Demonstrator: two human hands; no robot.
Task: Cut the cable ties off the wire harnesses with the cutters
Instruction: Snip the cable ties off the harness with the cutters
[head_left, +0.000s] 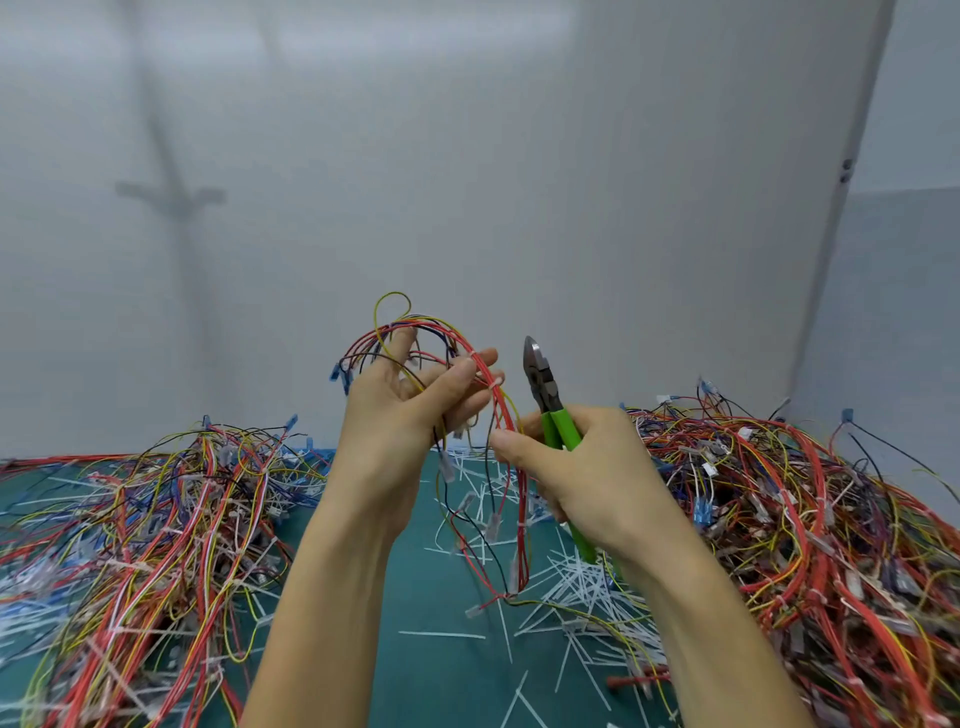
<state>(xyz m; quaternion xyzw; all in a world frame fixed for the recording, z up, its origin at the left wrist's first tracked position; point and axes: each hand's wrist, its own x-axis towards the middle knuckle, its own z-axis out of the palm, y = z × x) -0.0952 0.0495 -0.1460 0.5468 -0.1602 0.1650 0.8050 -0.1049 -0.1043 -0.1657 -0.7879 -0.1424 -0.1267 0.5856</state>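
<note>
Around the raised wire harness (506, 431), left hand (400, 410) curled, fingers threaded through its loop beside a white cable tie (491, 385). Just right of the harness, right hand (576, 478) gripping the green-handled cutters (545, 400), blades shut and pointing up. Below the harness, cut tie ends (571, 582) on the green mat (415, 675). Likely to nick a red wire if the blades bite past the snug tie.

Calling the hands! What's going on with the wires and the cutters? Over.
Left hand holds wire harness up. Right hand grips cutters, blades clear of wires. White cable tie uncut. Nothing blocking.
</note>
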